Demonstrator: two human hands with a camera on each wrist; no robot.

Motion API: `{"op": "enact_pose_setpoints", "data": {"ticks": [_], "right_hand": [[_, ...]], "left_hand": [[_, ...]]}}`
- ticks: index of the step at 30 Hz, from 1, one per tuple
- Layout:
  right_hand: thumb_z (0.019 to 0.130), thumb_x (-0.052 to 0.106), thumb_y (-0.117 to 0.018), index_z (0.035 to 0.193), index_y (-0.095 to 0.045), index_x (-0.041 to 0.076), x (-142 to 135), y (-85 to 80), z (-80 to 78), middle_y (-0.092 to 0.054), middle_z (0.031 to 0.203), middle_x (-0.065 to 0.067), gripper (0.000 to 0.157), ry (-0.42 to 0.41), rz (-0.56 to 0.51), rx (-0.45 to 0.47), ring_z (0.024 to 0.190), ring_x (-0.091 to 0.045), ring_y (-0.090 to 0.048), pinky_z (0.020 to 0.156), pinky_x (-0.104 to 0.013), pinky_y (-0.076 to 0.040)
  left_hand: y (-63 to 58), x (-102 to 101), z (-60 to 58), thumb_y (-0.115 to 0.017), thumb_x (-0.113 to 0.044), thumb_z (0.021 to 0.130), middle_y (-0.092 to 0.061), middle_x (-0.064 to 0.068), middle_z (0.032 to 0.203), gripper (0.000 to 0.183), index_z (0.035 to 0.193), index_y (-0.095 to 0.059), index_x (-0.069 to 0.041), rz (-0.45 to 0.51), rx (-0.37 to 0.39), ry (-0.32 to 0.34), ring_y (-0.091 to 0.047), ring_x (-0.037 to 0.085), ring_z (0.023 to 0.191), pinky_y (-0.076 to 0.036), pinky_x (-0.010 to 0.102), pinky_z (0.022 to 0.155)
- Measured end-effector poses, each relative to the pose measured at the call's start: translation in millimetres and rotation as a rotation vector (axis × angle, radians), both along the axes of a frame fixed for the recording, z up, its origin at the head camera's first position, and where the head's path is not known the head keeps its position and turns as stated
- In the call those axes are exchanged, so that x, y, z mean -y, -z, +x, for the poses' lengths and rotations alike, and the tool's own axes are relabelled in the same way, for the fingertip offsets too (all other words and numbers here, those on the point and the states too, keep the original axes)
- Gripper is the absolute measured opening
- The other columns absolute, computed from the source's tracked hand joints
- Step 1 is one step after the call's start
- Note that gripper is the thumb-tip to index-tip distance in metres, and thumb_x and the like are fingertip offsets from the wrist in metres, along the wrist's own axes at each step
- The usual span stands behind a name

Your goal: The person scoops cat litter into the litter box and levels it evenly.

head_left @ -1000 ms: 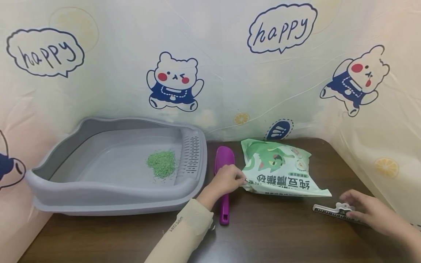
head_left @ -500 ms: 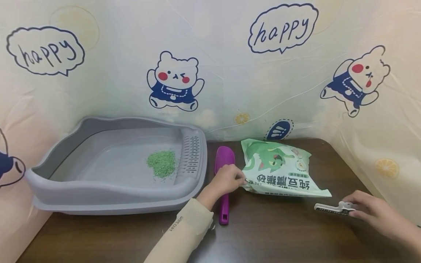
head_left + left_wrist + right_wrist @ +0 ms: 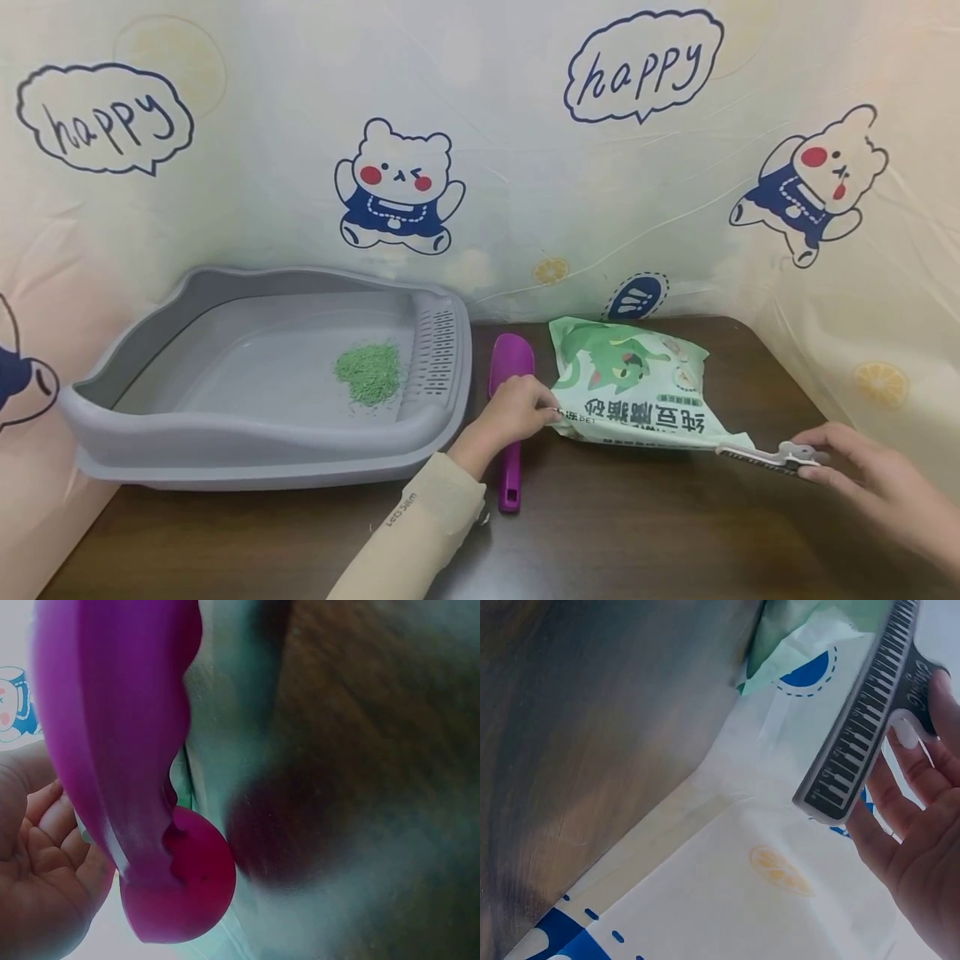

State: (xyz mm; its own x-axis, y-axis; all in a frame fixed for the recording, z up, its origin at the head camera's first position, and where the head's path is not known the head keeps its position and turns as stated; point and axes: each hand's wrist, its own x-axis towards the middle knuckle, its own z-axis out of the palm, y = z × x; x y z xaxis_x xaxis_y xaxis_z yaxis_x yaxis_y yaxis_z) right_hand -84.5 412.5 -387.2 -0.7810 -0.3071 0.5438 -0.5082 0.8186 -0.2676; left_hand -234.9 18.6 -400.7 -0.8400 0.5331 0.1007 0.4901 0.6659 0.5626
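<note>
My left hand point(image 3: 517, 408) pinches the near left corner of a green cat litter bag point(image 3: 630, 375) lying on the table, its near edge folded over. Under that hand lies a purple scoop point(image 3: 510, 467), whose handle fills much of the left wrist view. My right hand point(image 3: 870, 475) holds a bag clip point(image 3: 772, 457) by its grip tabs, thumb on one side and fingers on the other. Piano keys are printed along the clip's long bar, as the right wrist view shows. The far end of the clip overlaps the bag's near right corner in the head view.
A grey litter box point(image 3: 262, 442) stands on the left, with a small heap of green litter pellets point(image 3: 369, 373) inside near its slotted step. The brown table point(image 3: 600, 533) runs back to a printed curtain point(image 3: 510, 167) behind and at both sides.
My right hand has taken hold of the bag clip, raised it from the table and brought it to the bag's right corner. The left hand stays at the bag's left corner.
</note>
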Motion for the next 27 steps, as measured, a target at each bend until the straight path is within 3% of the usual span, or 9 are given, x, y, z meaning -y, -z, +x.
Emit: {"op": "enact_pose_setpoints", "data": {"ticks": [7, 9, 12, 14, 17, 21, 27], "right_hand": [[0.063, -0.012, -0.081, 0.097, -0.066, 0.011, 8.0, -7.3, 1.8, -0.06, 0.097, 0.021, 0.044, 0.012, -0.052, -0.06, 0.091, 0.019, -0.052, 0.081, 0.001, -0.039], [0.068, -0.005, -0.081, 0.096, -0.067, 0.01, 10.3, -9.7, 2.0, -0.06, 0.097, 0.019, 0.035, 0.012, -0.052, -0.095, 0.092, 0.018, -0.051, 0.082, 0.001, -0.038], [0.082, 0.019, -0.076, 0.095, -0.069, 0.01, 13.7, -13.4, 2.5, -0.058, 0.095, 0.016, 0.017, 0.02, -0.032, -0.147, 0.09, 0.016, -0.048, 0.082, 0.0, -0.037], [0.088, 0.038, -0.066, 0.094, -0.07, 0.01, 16.1, -15.3, 3.3, -0.057, 0.093, 0.015, 0.029, 0.027, -0.02, -0.169, 0.087, 0.016, -0.047, 0.079, -0.002, -0.038], [0.092, 0.054, -0.05, 0.092, -0.07, 0.01, 20.0, -17.7, 4.0, -0.055, 0.089, 0.014, 0.049, 0.026, 0.005, -0.204, 0.079, 0.016, -0.043, 0.066, -0.006, -0.039], [0.098, 0.056, -0.043, 0.087, -0.07, 0.007, 26.7, -22.0, 3.0, -0.055, 0.082, 0.013, 0.057, 0.001, 0.029, -0.288, 0.066, 0.016, -0.035, 0.053, -0.011, -0.033], [0.102, 0.048, -0.046, 0.08, -0.072, 0.008, 39.0, -32.8, 2.8, -0.053, 0.072, 0.013, 0.053, -0.053, 0.07, -0.42, 0.059, 0.014, -0.032, 0.049, -0.012, -0.025]], "left_hand": [[0.4, -1.1, 0.1, -0.077, -0.019, 0.085, -0.078, -0.005, 0.093, 0.009, 0.092, -0.081, -0.017, -0.002, 0.001, 0.0, -0.068, 0.012, 0.085, -0.049, 0.026, 0.075], [0.3, -1.1, 0.1, -0.077, -0.019, 0.085, -0.078, -0.005, 0.092, 0.009, 0.092, -0.081, -0.016, 0.0, 0.002, -0.002, -0.067, 0.011, 0.085, -0.049, 0.026, 0.075], [0.3, -1.0, 0.0, -0.077, -0.019, 0.085, -0.078, -0.005, 0.092, 0.008, 0.091, -0.081, -0.017, -0.001, 0.0, -0.003, -0.067, 0.011, 0.083, -0.049, 0.025, 0.074], [0.5, -1.0, -0.2, -0.077, -0.02, 0.085, -0.078, -0.006, 0.092, 0.008, 0.091, -0.081, -0.017, -0.004, -0.002, -0.001, -0.066, 0.01, 0.083, -0.049, 0.026, 0.074], [1.1, -0.8, -0.3, -0.077, -0.02, 0.085, -0.078, -0.006, 0.092, 0.008, 0.091, -0.081, -0.018, -0.006, -0.002, 0.001, -0.066, 0.01, 0.082, -0.049, 0.026, 0.075], [1.4, -0.4, 0.0, -0.077, -0.02, 0.084, -0.078, -0.006, 0.092, 0.009, 0.092, -0.081, -0.017, -0.002, 0.004, -0.003, -0.068, 0.011, 0.085, -0.05, 0.027, 0.077], [0.3, 0.8, 0.4, -0.077, -0.02, 0.084, -0.078, -0.005, 0.092, 0.009, 0.092, -0.081, -0.017, -0.002, 0.008, -0.008, -0.067, 0.011, 0.083, -0.049, 0.027, 0.076]]}}
